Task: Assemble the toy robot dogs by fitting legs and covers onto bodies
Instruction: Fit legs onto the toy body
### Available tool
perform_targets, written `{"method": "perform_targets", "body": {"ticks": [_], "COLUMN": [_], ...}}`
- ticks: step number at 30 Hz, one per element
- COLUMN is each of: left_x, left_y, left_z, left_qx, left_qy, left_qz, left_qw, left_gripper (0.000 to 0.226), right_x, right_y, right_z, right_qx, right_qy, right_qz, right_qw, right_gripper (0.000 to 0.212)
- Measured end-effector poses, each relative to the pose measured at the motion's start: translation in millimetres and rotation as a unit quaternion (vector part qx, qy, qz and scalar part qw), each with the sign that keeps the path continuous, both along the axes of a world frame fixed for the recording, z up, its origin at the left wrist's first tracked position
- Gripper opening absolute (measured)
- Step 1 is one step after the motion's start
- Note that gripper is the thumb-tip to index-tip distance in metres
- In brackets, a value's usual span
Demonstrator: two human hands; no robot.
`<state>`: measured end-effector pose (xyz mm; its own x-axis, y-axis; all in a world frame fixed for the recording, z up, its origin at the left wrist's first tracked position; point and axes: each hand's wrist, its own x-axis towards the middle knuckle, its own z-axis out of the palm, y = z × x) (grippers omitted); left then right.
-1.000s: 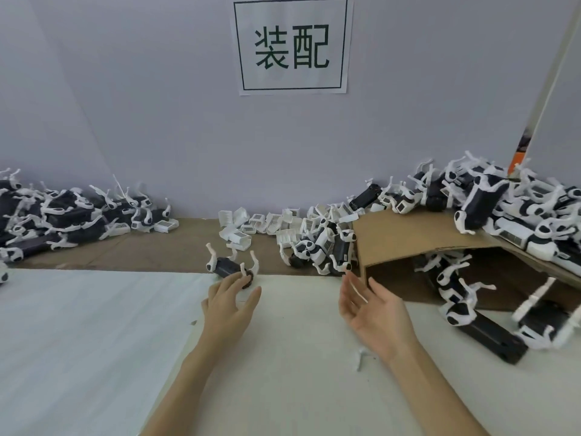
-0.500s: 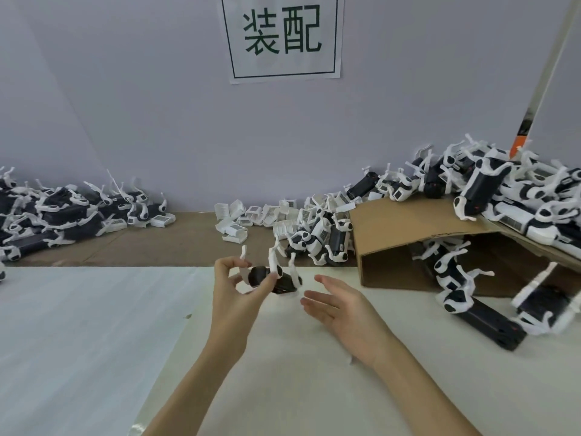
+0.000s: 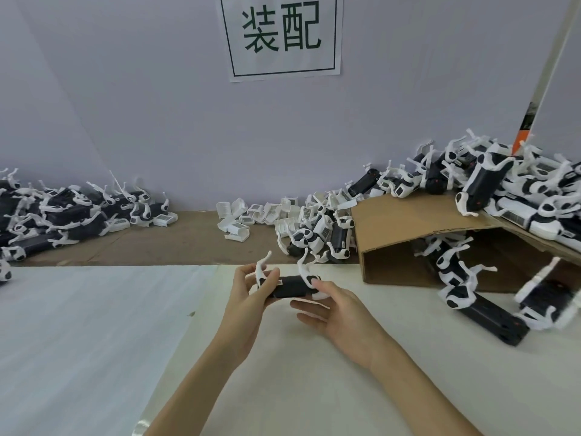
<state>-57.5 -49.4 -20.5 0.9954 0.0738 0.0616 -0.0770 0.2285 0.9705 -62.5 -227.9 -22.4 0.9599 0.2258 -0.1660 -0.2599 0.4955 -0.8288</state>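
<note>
A black toy dog body [image 3: 290, 287] is being held above the desk [image 3: 345, 388], near its middle. The left hand [image 3: 251, 297] is being wrapped around the body's left end, thumb on top and fingers curled beneath, so that grip is being closed on the body. The right hand [image 3: 339, 313] is being kept loose, its fingers nearly straight; the fingertips are being laid against the body's right end by a white leg [image 3: 304, 268], without any clasp being formed.

2 white legs are being carried upright on the body, the other leg [image 3: 261, 271] being pressed beside the left thumb. Whether either is fully seated cannot be told.

Several risks are being judged from this:
- With only 1 firm hold, the body is likely being left free to twist or drop if the right hand pushes hard.
- The thin legs are probably being exposed to bending or popping out under thumb pressure.
- A cover is being needed next; the white covers [image 3: 261, 215] are lying far off by the wall, just left of a pile of dogs [image 3: 317, 237], so a wrong part could be snagged.
- The cardboard box [image 3: 418, 221] at the right is being loaded with dogs that could be knocked down.
</note>
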Motion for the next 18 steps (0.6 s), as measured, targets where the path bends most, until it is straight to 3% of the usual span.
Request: {"method": "perform_targets", "body": {"ticks": [5,10,13,15,18], "left_x": [1.1,3.0,0.0,1.3,3.3], "left_y": [7.6,7.2,11.6,15.5,20.3], "left_z": [-2.6,2.2,4.0,1.3,1.5], "left_qx": [0.003,-0.068,-0.004,-0.009,-0.022], "left_qy": [-0.034,-0.001,0.000,-0.015,-0.046], "left_qz": [-0.019,-0.042,-0.102,-0.113,-0.143], "left_qw": [0.999,0.997,0.995,0.993,0.988], "left_gripper": [0.054,0.068,0.046,0.036,0.045], "right_x": [-4.3,-6.2,-7.4,-8.1,-5.2], "right_y": [0.2,-0.6,-4.7,-12.1,-21.9], "right_z": [2.1,5.1,5.7,7.5,9.1], "right_qx": [-0.088,-0.058,-0.029,-0.019,0.026], "right_qy": [-0.043,-0.086,-0.074,-0.064,-0.043], "right_qz": [0.004,-0.022,0.023,0.063,0.094], "right_qw": [0.995,0.994,0.997,0.996,0.994], "right_gripper": [0.063,0.053,0.051,0.053,0.044]}}
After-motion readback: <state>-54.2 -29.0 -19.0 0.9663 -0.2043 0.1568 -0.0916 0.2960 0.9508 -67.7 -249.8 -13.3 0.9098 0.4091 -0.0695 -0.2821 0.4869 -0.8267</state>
